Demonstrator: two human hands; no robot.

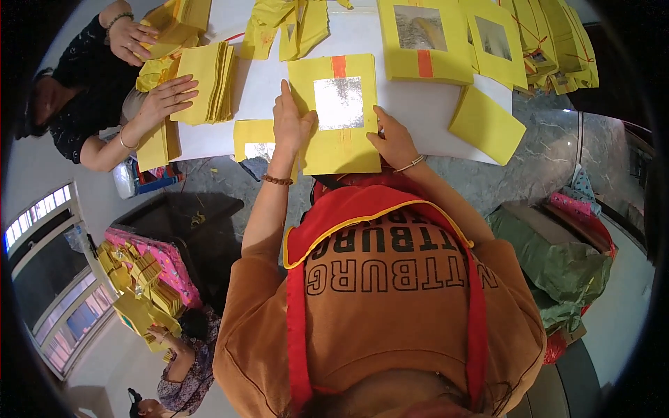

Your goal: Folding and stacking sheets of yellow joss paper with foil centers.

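Observation:
A stack of yellow paper sheets (339,150), with a shiny silver square and a red strip on its top sheet, stands between my hands at the table's near edge. My left hand (291,124) presses along its left side, thumb on the edge. On the opposite side, my right hand (394,141) grips the right edge with thumb and fingers. Part of the fingers is hidden behind the paper. Just left of my left hand lies another yellow sheet with a silver patch (252,132).
Thicker yellow stacks (456,59) sit at the far right, beside red-tied bundles (550,42). A loose yellow pad (488,125) overhangs the white table (418,115). At left, a co-worker's hand (167,101) holds yellow sheets (205,83). A dark bin (191,230) stands below.

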